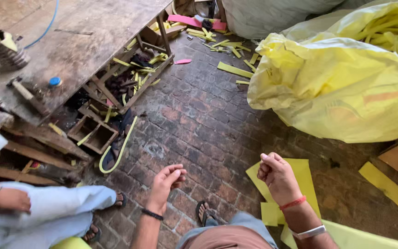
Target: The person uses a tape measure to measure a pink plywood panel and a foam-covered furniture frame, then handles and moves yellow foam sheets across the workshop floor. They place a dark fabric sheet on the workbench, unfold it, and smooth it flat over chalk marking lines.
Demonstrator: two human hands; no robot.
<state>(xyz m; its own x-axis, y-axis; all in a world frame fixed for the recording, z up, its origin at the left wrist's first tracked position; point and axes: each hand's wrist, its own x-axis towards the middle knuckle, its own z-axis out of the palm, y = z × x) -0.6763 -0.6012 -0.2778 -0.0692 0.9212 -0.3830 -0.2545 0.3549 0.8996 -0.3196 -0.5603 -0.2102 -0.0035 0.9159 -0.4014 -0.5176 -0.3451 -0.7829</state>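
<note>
1. The left hand [166, 180] hung over the brick floor [199, 120] with its fingers loosely curled and slightly apart, gripping nothing.
2. The right hand [277, 177] was drawn into a loose fist, fingers together. Whether anything small sat inside it could not be told. A red thread and a pale band ringed that wrist, and a dark band ringed the left one.
3. Nearest the hands lay the yellow foam sheets [300, 184], flat on the bricks just under and beside the right hand and not touched by it.
4. Judged from this, a clean pick would mean opening the right fingers fully, lowering them to a sheet's free edge and pinching one layer only, since the sheets overlapped and looked thin enough to cling together.
5. Farther out, a big yellow sack [337, 87] stuffed with yellow strips slumped on the right, well apart from both hands.
6. Loose yellow offcuts [234, 70] and a pink piece [183, 61] littered the bricks near the top.
7. A worn wooden workbench [84, 41] stood at the left, with scrap-filled crates beneath it and a blue cap on top.
8. Another person's pale sleeve and hand [10, 199] rested at the lower left, apart from the wearer's own.
</note>
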